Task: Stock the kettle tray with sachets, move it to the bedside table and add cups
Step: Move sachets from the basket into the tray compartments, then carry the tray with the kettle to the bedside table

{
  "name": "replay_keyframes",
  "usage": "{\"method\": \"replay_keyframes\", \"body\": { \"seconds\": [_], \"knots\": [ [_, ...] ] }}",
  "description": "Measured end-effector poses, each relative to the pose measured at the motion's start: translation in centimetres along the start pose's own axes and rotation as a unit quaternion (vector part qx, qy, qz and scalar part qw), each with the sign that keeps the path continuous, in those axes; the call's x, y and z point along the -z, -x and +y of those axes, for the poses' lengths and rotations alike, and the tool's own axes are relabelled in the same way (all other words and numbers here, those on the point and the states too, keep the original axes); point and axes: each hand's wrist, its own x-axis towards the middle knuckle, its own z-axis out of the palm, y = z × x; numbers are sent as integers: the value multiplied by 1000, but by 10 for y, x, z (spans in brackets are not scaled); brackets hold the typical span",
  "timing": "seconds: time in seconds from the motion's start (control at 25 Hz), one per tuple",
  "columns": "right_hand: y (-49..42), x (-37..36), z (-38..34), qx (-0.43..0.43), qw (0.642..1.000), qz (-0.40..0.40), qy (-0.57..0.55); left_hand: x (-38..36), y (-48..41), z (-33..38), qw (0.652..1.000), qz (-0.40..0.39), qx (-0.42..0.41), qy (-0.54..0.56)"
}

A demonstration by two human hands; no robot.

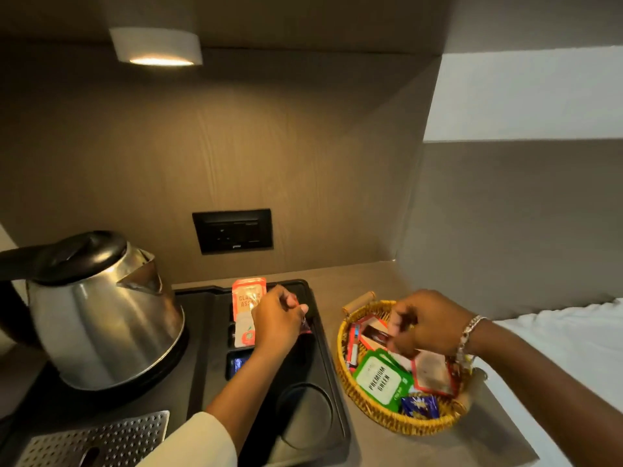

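A black kettle tray (332, 409) lies on the counter with a steel kettle (101, 315) on its left part. An orange sachet (248, 296) and a white sachet (243, 333) stand in the tray's slots. My left hand (278, 321) hovers over the slots, pinching a small dark red sachet (305, 326). To the right stands a woven basket (384, 416) holding several sachets, among them a green one (382, 377). My right hand (428, 323) reaches into the basket, its fingers closed on a sachet that is blurred.
A black wall socket (232, 230) sits on the back panel above the tray. A perforated metal grille (97, 439) lies at the lower left. A lamp (156, 45) glows overhead. White bedding (569, 335) lies to the right of the counter.
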Motion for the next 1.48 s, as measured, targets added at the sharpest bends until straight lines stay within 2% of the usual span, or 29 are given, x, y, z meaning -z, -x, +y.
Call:
{"method": "replay_keyframes", "body": {
  "seconds": [0.16, 0.24, 0.36, 0.56, 0.72, 0.84, 1.0, 1.12, 1.24, 1.36, 1.48],
  "knots": [
    [-24, -40, -49, -20, 981, 111, -160, 2, -21, -2, 995, -53, 16, -89],
    [-40, -63, -65, -48, 974, 137, -177, 8, -29, -3, 987, -75, -10, -143],
    [-64, -89, -78, -74, 977, 133, -148, 25, -26, 1, 979, -80, -40, -184],
    [-86, -121, -86, -94, 985, 127, -68, 83, 11, 4, 992, -69, -55, -90],
    [-86, -138, -88, -83, 978, 191, -1, 160, 64, -26, 993, -112, -21, 29],
    [-71, -150, -89, -76, 968, 241, 8, 226, 81, -54, 999, -43, -19, 28],
    [-32, -168, -89, 8, 950, 311, 23, 292, 72, -77, 995, 90, -40, 10],
    [-4, -178, -84, -25, 950, 308, 47, 311, 52, -87, 980, 184, -73, -20],
    [8, -189, -84, -82, 960, 264, 43, 316, 34, -103, 964, 258, -34, -58],
    [9, -188, -91, -124, 967, 221, 29, 322, 26, -115, 969, 233, -14, -84],
    [5, -184, -101, -143, 967, 210, 35, 318, 22, -118, 970, 134, 41, -199]
  ]
}}
